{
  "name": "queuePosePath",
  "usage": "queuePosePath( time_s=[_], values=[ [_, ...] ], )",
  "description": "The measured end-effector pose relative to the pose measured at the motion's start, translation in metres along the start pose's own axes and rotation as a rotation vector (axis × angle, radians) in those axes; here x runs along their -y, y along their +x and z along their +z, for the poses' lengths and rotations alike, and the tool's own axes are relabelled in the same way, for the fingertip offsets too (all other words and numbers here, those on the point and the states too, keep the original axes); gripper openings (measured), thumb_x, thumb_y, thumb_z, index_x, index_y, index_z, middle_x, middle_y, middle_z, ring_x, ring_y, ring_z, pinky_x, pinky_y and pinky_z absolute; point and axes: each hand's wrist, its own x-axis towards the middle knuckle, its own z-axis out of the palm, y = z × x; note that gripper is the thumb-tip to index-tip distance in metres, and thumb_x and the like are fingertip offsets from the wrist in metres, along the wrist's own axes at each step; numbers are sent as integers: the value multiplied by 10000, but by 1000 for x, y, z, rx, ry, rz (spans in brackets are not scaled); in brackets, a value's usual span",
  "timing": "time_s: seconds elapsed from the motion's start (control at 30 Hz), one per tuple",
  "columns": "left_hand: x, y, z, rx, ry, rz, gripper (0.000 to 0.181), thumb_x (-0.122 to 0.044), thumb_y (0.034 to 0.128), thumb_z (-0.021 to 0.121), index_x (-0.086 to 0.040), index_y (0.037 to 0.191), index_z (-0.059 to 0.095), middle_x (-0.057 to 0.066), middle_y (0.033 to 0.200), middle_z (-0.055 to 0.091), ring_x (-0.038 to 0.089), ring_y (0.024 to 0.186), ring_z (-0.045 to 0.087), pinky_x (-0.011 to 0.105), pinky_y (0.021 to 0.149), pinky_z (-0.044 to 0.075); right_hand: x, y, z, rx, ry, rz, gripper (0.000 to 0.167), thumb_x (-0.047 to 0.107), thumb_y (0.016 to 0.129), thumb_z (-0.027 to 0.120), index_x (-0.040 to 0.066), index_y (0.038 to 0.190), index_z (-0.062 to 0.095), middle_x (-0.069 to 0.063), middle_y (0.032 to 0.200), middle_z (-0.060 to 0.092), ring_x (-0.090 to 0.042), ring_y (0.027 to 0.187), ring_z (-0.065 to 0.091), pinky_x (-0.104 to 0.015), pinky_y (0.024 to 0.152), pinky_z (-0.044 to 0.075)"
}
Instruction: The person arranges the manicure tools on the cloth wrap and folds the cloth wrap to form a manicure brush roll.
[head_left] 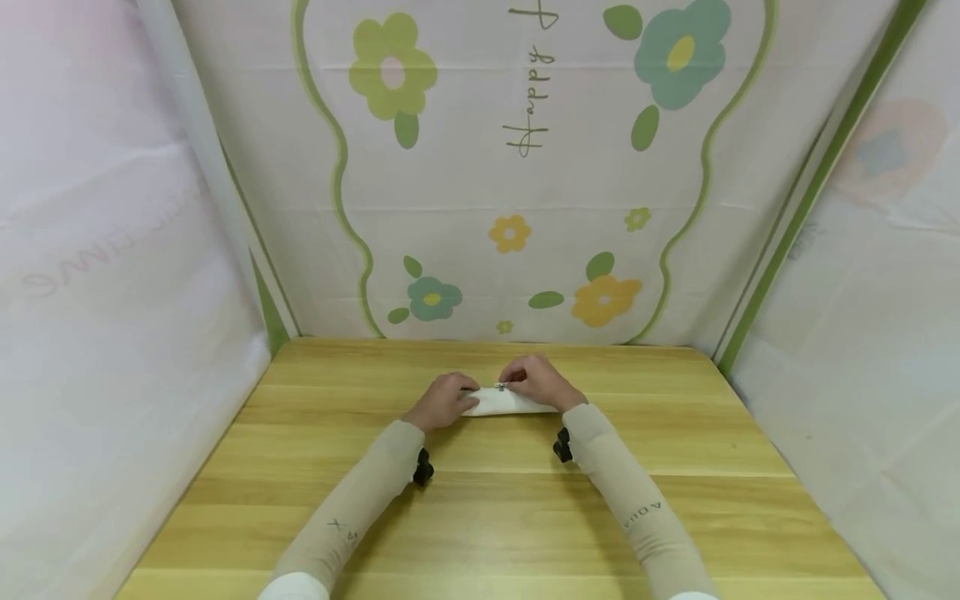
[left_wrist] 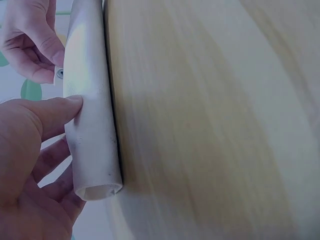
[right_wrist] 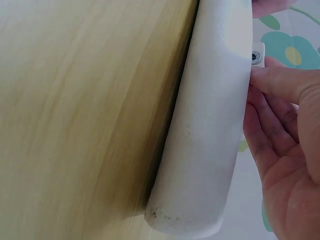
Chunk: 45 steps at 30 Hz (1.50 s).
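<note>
A long white tube-like case [head_left: 510, 403] lies crosswise at the far part of the wooden table. My left hand [head_left: 444, 402] holds its left end, the thumb on the near face and the fingers behind it in the left wrist view. That end [left_wrist: 99, 192] shows a hollow opening. With thumb and fingers, my right hand [head_left: 542, 383] pinches a small white tab [right_wrist: 258, 49] with a round metal snap, at the case's far edge. Dark smudges mark the right end of the case in the right wrist view. What the case contains is hidden.
The wooden table [head_left: 495, 525] reaches back to a white cloth wall [head_left: 450, 175] printed with flowers. Similar cloth walls rise at left [head_left: 97, 333] and right [head_left: 862, 350]. A small black device sits on each wrist.
</note>
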Motion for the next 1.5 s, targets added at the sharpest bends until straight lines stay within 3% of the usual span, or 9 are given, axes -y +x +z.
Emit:
queuePosePath(
  time_s=[0.4,0.67,0.97,1.23,1.5],
  values=[
    [-7,4,-1,6,13,-22,252,-93,1031,674,17,1247,740,179,1248,741,336,1195,690,476,1041,558,1,-3,-7,41,-71,-74,152,53,980,735,151,1033,839,-14,1056,794,-173,990,732,-329,869,614],
    [-6,3,-2,5,15,-33,260,-102,1033,674,13,1257,737,175,1254,740,331,1199,690,474,1044,557,8,-5,-8,85,-119,-136,123,97,962,774,129,1063,835,-21,1051,786,-136,931,718,-292,820,603],
    [-5,-2,4,0,-15,-47,245,-80,1034,663,23,1241,744,186,1255,736,346,1203,685,484,1048,554,6,-10,4,52,-143,-167,132,50,937,789,90,1054,837,-52,1044,776,-209,957,730,-413,849,628],
    [-8,-4,3,-12,-24,-33,237,-53,1031,657,40,1231,744,205,1237,738,362,1182,690,496,1035,557,6,-12,6,36,-187,-210,132,55,932,797,85,1055,836,-31,1019,762,-176,922,723,-349,813,627],
    [-7,-3,4,-26,-21,-28,229,-66,1029,667,25,1222,750,187,1229,738,343,1180,689,485,1034,560,11,-10,1,60,-199,-193,122,66,935,796,93,1047,838,-33,1028,755,-182,927,731,-280,805,617]
  ],
)
